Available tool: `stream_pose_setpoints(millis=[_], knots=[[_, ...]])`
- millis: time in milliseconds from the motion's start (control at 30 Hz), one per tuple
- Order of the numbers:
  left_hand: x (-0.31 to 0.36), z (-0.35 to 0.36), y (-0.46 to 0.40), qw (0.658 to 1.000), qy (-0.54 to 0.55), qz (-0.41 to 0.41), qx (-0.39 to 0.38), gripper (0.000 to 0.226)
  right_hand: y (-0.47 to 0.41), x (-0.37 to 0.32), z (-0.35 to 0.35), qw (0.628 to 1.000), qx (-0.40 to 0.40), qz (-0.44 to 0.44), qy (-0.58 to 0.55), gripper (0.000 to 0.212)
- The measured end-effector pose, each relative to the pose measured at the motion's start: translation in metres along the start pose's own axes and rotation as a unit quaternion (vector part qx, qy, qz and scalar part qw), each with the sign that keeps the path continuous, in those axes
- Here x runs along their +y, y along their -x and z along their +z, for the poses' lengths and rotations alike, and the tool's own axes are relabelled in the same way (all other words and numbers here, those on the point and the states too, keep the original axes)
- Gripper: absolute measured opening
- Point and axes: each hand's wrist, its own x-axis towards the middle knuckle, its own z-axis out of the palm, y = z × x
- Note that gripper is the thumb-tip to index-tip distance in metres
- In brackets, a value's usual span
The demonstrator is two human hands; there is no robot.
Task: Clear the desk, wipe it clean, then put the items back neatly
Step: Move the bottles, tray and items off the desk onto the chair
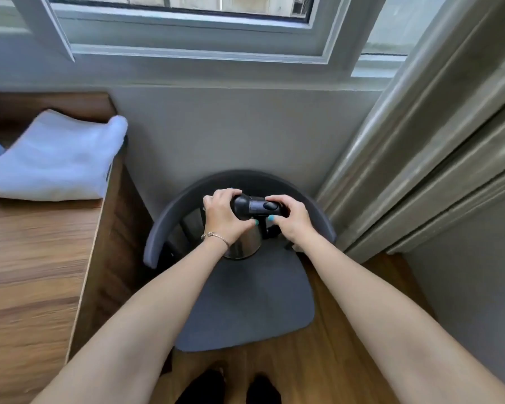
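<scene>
Left hand (226, 217), right hand (289, 217) fingers curled round kettle (245, 243) handle over chair (245, 301); no readable writing.

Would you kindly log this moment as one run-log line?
hands: left hand and right hand grip kettle | kettle: above chair seat | towel: folded on desk

Both hands, left hand (226, 215) and right hand (289, 218), gripped kettle (245, 243) top over chair (245, 301); towel (53, 158) on desk (27, 258) at 10 o'clock
</scene>
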Motion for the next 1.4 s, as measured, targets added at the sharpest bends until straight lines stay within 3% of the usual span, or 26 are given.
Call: stream_pose_setpoints(millis=[400,933,1400], knots=[[-0.078,0.088,-0.008,0.997,-0.022,-0.071,0.035,0.070,-0.068,0.099,0.057,0.997,-0.057,0.029,-0.040,0.049],[-0.121,0.123,-0.016,0.992,-0.059,-0.109,0.015,0.071,-0.099,0.142,0.095,0.992,-0.078,0.066,-0.075,0.051],[-0.130,0.129,-0.020,0.987,-0.065,-0.132,-0.067,0.071,-0.102,0.157,0.108,0.991,-0.076,0.106,0.033,0.047]])
